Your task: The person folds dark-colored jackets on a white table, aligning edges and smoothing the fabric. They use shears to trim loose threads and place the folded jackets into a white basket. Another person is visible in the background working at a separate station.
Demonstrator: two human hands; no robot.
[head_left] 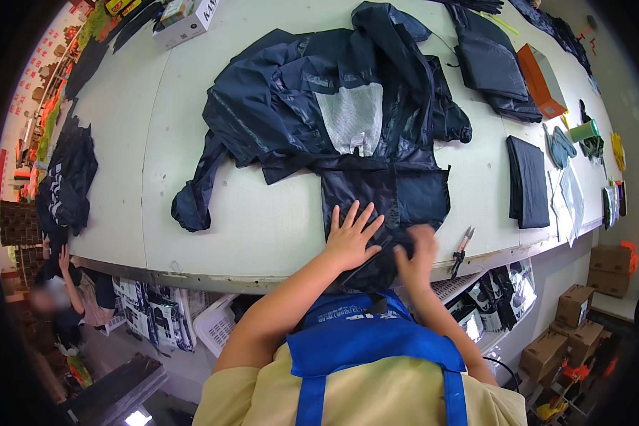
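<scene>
Spread over the white table is a dark navy jacket (263, 106), its seams taped and a pale mesh panel (351, 117) showing in the middle. Its lower part (362, 186) reaches toward me and hangs over the table's near edge. My left hand (353, 234) lies flat on this lower part, fingers spread, holding nothing. Just right of it, my right hand (417, 255) is at the fabric's right side near the edge. Motion smears its fingers, so whether they grip the cloth is hidden.
Thread snips (463, 245) lie right of my right hand. Farther right are a folded dark cloth (527, 182), an orange box (542, 82) and a green thread spool (583, 130). Another person's hand (64, 261) touches dark garments at the left. Packed bags (153, 312) sit below the table (213, 275).
</scene>
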